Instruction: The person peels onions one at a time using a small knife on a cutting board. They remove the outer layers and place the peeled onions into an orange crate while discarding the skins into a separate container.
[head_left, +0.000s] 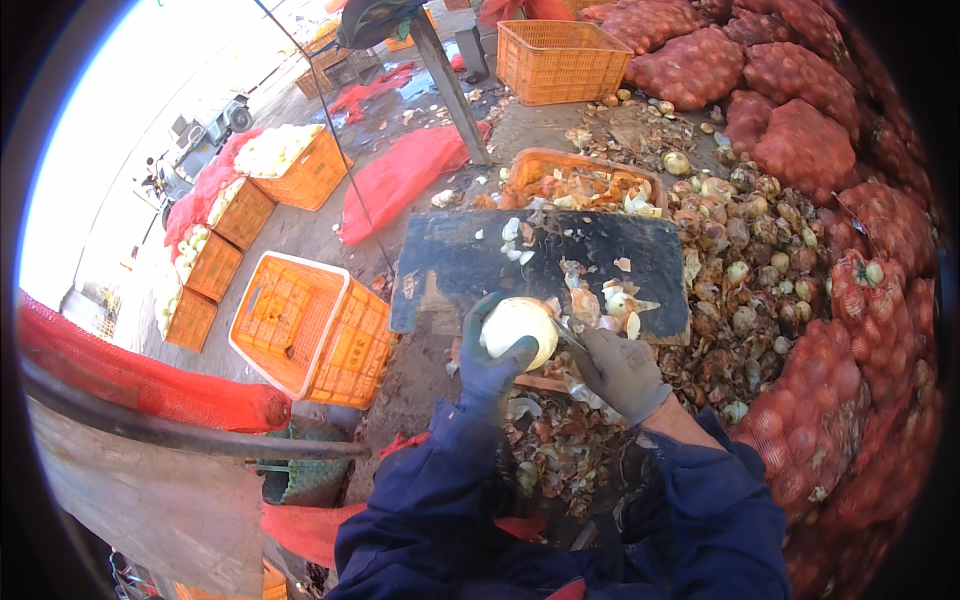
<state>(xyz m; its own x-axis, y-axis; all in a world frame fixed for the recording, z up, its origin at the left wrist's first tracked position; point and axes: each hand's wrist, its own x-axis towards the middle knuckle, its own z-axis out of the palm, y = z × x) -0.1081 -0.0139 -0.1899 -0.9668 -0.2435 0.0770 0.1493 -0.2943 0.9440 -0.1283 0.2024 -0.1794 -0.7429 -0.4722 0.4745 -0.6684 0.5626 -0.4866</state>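
Observation:
My left hand (487, 367), in a blue-grey work glove, grips a peeled white onion (521, 330) above the near edge of a dark board (465, 255). Its thumb presses on the onion's near side. My right hand (619, 367), in a grey glove, is closed around a small knife (568, 334); the handle is mostly hidden in the fist. The blade is at the onion's right side, and I cannot tell whether it cuts in. Onion skins and trimmed pieces (619, 300) lie on the board just beyond my right hand.
An orange crate with a white rim (289, 322) lies open at left. Beyond it stand crates of peeled onions (277, 154). Unpeeled onions (742, 262) are heaped at right, against red mesh sacks (802, 420). A crate of skins (585, 184) and a slanting post (450, 90) are behind the board.

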